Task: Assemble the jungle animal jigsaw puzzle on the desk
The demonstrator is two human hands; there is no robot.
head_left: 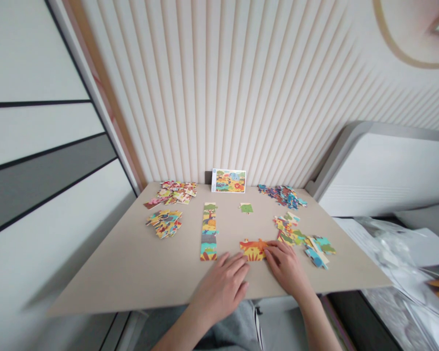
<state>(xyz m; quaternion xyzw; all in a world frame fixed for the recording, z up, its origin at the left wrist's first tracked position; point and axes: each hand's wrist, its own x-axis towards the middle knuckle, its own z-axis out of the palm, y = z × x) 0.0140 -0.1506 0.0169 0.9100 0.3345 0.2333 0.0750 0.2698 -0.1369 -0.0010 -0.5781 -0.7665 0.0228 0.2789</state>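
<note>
Two or so joined jigsaw puzzle pieces point(253, 250), orange and yellow with grass shapes, lie near the front of the table. My right hand point(287, 267) has its thumb and forefinger on their right end, closed at that edge. My left hand point(225, 282) lies flat with fingers stretched, its fingertips beside the lower left corner of these pieces. Left of them stands a joined upright strip of puzzle pieces point(209, 233) with a tree at its top. A single green piece point(246, 208) lies farther back.
A picture card point(229, 181) leans against the ribbed wall. Piles of puzzle pieces lie at the back left point(177, 191), left point(164, 223), back right point(283, 196) and right point(296, 236) of the beige table point(131, 278). Clear plastic wrapping point(391, 248) lies beyond the right edge.
</note>
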